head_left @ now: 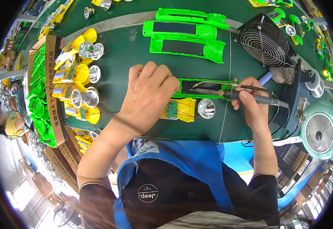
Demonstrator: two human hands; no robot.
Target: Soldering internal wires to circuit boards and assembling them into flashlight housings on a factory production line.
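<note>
The green flashlight shell (208,88) I am working on lies open on the dark green bench (128,53), just beyond my hands, near the middle of the view. My soldering iron (246,96) rests across it, tip pointing toward nine o'clock, and my right hand (252,103) is curled around its grey handle, thumb and fingers pinching it like a pen. My left hand (149,95) is bent over the shell's left end, fingers folded down and close together; whether they grip something beneath I cannot tell.

Just at six o'clock from the shell sits a yellow piece with a small green circuit board (172,110), thin red wires running across it, and a silver reflector (206,108) touching its right side.

At twelve o'clock from my hands lie three more green shell halves (185,36), side by side, each with a dark panel. At two o'clock stands a black fan (263,42) with a round wire grille. At nine o'clock a cluster of yellow heads with silver reflectors (80,76) is heaped on the bench, and past it a cardboard box (54,87) holds green parts. At four o'clock, off the bench edge, is a pale green fan (321,131), and a spool of solder wire (316,87) stands just above it. My blue apron (181,160) fills the lower view.
</note>
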